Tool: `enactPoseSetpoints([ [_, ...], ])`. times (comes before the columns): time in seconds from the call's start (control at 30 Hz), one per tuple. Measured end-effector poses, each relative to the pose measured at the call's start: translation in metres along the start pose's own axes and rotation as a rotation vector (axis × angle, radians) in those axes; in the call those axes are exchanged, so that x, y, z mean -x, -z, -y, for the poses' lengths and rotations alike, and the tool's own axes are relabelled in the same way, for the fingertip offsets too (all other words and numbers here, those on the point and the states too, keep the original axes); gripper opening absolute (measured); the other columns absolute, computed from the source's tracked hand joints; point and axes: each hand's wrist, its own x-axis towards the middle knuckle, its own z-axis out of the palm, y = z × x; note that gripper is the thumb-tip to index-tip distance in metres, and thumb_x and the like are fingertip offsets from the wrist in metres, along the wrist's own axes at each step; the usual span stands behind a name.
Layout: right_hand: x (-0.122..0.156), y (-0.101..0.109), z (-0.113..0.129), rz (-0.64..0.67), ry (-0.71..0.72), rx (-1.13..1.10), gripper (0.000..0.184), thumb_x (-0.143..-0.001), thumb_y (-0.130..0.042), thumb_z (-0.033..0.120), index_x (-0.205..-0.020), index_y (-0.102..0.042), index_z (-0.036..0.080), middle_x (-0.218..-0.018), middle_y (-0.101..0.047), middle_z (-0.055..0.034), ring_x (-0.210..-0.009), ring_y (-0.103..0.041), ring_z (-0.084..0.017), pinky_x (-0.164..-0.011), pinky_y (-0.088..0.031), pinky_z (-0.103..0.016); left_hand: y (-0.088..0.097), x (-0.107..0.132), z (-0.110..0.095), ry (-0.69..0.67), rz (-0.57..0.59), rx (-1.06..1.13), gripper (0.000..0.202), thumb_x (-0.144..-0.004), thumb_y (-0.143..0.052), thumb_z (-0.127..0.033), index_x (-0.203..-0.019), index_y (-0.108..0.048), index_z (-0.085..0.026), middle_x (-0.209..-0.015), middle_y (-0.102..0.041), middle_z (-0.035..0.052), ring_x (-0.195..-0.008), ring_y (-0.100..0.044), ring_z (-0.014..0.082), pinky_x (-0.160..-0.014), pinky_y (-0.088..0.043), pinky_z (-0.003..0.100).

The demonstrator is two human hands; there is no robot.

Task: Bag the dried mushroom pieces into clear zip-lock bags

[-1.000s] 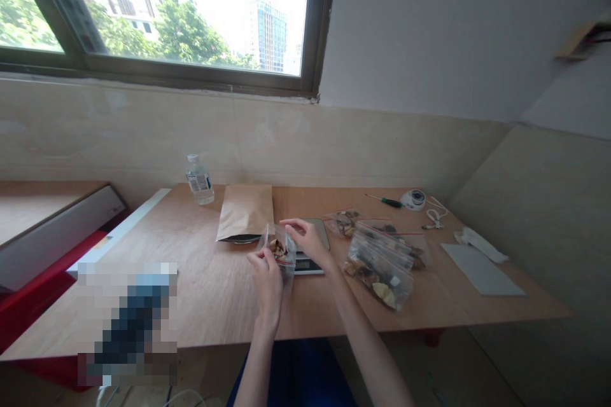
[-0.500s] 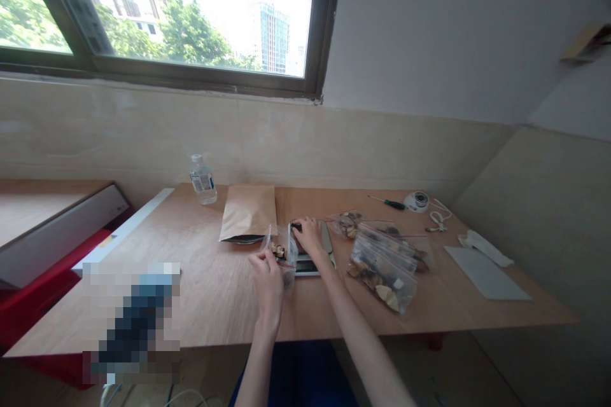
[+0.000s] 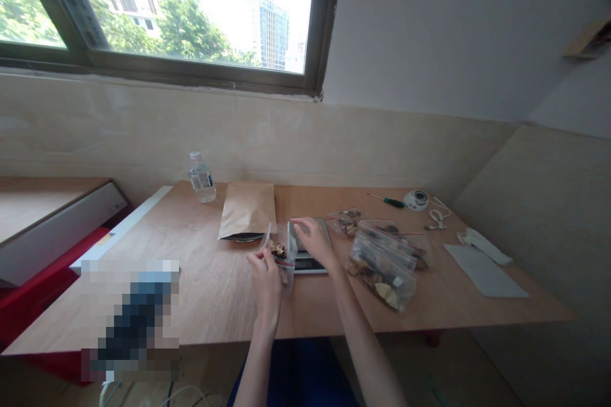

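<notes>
Although our right hand (image 3: 311,240) held a dark piece over the scale (image 3: 308,264) a moment ago, its grip is now loosely parted with nothing visible in it; we judge the piece let go. Our left hand (image 3: 266,276) pinches the clear bag (image 3: 285,258), left of the scale, toward the table's (image 3: 210,305) near edge. The bag's mouth seems to face up, its long axis running near to far.

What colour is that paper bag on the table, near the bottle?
The paper bag is plain light brown on the outside; best seen in the head view.
</notes>
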Motion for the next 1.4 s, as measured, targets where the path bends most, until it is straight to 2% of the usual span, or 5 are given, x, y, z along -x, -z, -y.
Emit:
enactPoseSetpoints([
  [0.27,0.019,-0.005,-0.058,-0.083,-0.100,0.264,0.020,-0.074,-0.054,0.009,-0.087,-0.066,0.017,-0.090,-0.061,-0.0090,-0.091,-0.055,-0.023,-0.085,-0.044,-0.038,-0.002,0.002,0.002,0.010,0.019,-0.007,0.019,-0.087,-0.037,-0.040,-0.080,-0.038,-0.022,-0.076,-0.062,0.0058,-0.073,-0.063,0.0242,-0.059,-0.043,0.032],
  [0.73,0.011,-0.004,0.028,-0.069,0.082,-0.118,0.022,-0.087,-0.051,0.034,-0.099,-0.065,0.022,-0.102,-0.063,-0.0049,-0.100,-0.056,-0.017,-0.091,-0.042,-0.031,0.002,0.003,-0.001,0.027,0.020,0.024,0.017,-0.086,-0.037,-0.037,-0.079,-0.037,-0.022,-0.075,-0.061,0.0071,-0.072,-0.062,0.0242,-0.060,-0.043,0.033],
  [1.07,0.069,-0.022,0.003,0.096,-0.213,-0.347,0.083,-0.068,-0.072,0.046,-0.137,-0.033,0.023,-0.136,-0.045,-0.0130,-0.119,-0.048,-0.025,-0.095,-0.043,-0.039,0.001,0.008,0.010,0.029,-0.033,0.106,0.024,-0.085,-0.041,-0.044,-0.083,-0.042,-0.021,-0.078,-0.062,0.0073,-0.073,-0.063,0.0237,-0.061,-0.044,0.034],
  [1.23,0.080,-0.031,0.008,0.038,-0.231,-0.544,0.042,-0.086,-0.050,0.045,-0.120,-0.054,0.020,-0.116,-0.063,-0.0093,-0.108,-0.059,-0.022,-0.095,-0.044,-0.039,-0.002,0.019,0.021,-0.068,-0.004,0.302,0.026,-0.087,-0.040,-0.043,-0.095,-0.047,-0.020,-0.109,-0.062,0.0131,-0.096,-0.062,0.0240,-0.075,-0.049,0.035],
  [1.4,0.083,-0.026,-0.002,-0.108,-0.257,-0.625,0.040,-0.084,-0.051,0.051,-0.096,-0.067,0.017,-0.097,-0.070,-0.0101,-0.095,-0.064,-0.025,-0.089,-0.047,-0.039,-0.001,0.005,0.038,-0.220,-0.095,0.341,0.031,-0.085,-0.046,-0.039,-0.108,-0.047,-0.018,-0.128,-0.049,0.0140,-0.117,-0.050,0.0236,-0.096,-0.041,0.038],
])
